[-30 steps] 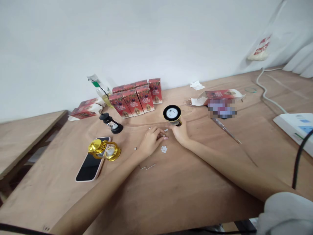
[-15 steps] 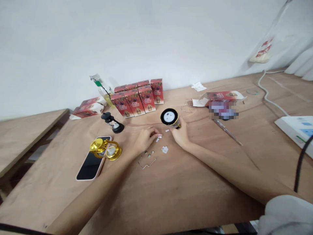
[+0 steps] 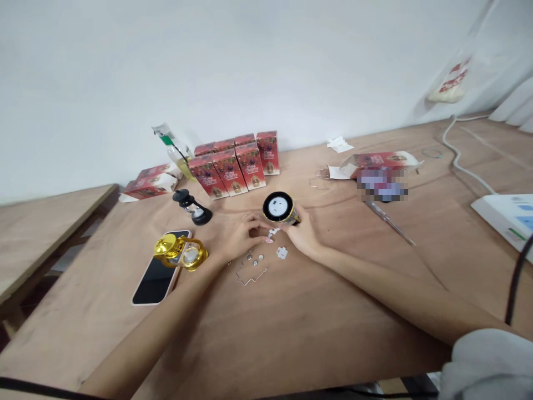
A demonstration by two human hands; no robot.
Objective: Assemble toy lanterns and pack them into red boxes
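My right hand (image 3: 305,236) is wrapped round a small lantern (image 3: 278,208), whose round black base with a white disc faces me. Curved, with thumb and fingers apart, my left hand (image 3: 246,236) is just left of the lantern; I see nothing in it. Small white paper pieces (image 3: 282,253) lie below the lantern. Closer to me are several button cells (image 3: 255,263) and a bent wire handle (image 3: 246,284). A gold lantern (image 3: 181,253) lies across a phone (image 3: 150,283) on the left, and a black lantern (image 3: 192,208) stands behind it.
Several red boxes (image 3: 227,169) stand by the wall near a bottle (image 3: 183,164). An opened red box (image 3: 378,161), a blurred item (image 3: 382,185) and a screwdriver (image 3: 389,222) lie right. A white device (image 3: 508,216) with cables sits at the table's right.
The lantern in my right hand has shifted left and slightly nearer to me. My left hand has moved from the paper pieces, its fingers now spread towards the lantern.
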